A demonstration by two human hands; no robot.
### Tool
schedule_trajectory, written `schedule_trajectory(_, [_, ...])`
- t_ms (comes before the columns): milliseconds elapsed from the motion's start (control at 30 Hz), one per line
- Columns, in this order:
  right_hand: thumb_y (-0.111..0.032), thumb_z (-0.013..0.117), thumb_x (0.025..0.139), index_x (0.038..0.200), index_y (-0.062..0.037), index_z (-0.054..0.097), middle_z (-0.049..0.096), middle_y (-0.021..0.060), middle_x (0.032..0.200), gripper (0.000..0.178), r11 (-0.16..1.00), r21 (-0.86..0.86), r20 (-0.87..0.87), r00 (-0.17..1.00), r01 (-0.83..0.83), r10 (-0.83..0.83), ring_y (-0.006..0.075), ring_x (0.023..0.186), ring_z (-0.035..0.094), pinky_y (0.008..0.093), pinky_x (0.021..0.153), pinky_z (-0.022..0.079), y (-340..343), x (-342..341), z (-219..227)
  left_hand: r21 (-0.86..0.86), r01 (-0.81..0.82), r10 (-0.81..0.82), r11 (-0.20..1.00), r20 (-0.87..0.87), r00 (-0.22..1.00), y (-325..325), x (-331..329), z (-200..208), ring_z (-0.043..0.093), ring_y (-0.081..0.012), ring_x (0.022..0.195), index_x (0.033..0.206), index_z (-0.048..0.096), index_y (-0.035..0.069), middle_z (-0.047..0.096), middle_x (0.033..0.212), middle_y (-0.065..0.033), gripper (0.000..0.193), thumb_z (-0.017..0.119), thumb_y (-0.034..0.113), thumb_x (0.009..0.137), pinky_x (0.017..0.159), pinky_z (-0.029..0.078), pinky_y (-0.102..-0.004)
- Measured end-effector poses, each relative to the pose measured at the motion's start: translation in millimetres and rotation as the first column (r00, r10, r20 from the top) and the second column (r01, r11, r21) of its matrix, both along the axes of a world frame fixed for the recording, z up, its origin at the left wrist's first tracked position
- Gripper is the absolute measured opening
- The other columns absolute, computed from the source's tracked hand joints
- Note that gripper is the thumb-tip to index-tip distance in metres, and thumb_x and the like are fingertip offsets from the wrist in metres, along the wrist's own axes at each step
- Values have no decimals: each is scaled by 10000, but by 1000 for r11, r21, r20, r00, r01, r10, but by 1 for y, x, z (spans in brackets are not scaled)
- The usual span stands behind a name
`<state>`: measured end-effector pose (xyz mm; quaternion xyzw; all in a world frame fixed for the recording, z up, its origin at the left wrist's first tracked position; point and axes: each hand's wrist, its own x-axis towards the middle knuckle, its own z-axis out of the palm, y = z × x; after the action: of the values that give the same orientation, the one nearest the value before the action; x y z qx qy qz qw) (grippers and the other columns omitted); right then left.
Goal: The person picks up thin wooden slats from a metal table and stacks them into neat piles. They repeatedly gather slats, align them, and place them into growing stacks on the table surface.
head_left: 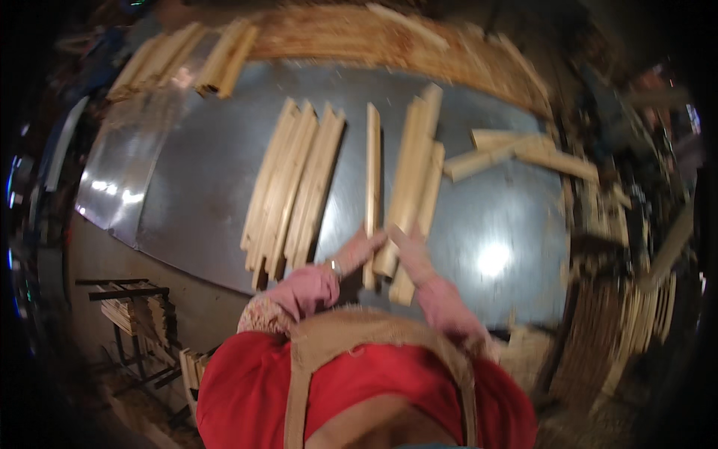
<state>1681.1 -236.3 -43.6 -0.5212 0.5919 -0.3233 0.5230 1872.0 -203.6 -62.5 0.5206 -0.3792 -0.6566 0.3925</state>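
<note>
Pale wooden strips lie lengthwise on a grey metal-topped table. My left hand (357, 252) reaches across the lower part of a single narrow strip (373, 161), closed about it, its thumb side close to the bundle on the right. Around the near end of that bundle of wooden strips (411, 161) my right hand (413, 253) is closed, thumb on top and fingers along the right side. Motion blur softens the fingertips of both hands. Left of my hands lies a group of several similar strips (292, 187), side by side with uneven ends.
At the right, shorter wooden pieces (516, 153) lie crossed on the metal tabletop (202, 165). More strips (224, 56) rest at the far left edge, beside a wooden board (336, 34). Stacked wood (613, 329) stands right of the table; a dark metal rack (131, 307) stands lower left.
</note>
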Motion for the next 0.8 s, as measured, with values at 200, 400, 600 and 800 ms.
schedule_trajectory(200, [-410,642,1072,1593,-33,425,665,197,1364,678,986,-113,218,966,-119,142,299,1226,668,378,1038,544,26,18,-82,358,12,135,934,-383,914,21,29,6,767,-312,949,1349,633,22,751,1107,-188,555,838,265,894,771,687,-450])
schedule_trajectory(400, [-350,639,1074,1582,-77,430,669,141,1230,613,942,315,573,814,-115,-92,276,985,728,403,837,630,43,2,-7,480,-307,502,822,-353,790,42,53,-4,782,-342,800,1321,647,-1,769,1030,-184,426,663,241,971,680,689,-490])
schedule_trajectory(600, [-354,641,1082,1735,-12,122,429,220,1672,902,944,125,329,910,-304,250,300,1568,373,364,1293,275,81,59,-8,431,-343,458,835,-198,867,50,49,-29,734,-288,1074,1337,686,-23,767,1200,-159,480,537,382,1128,983,578,-394])
schedule_trajectory(800, [-456,618,1044,1733,-16,55,561,322,1534,993,833,211,-4,852,-511,524,442,1427,559,441,1192,429,76,96,-37,-163,41,100,986,764,638,91,95,37,636,-436,1279,1429,642,18,670,1380,-262,501,610,332,1039,1108,496,-486])
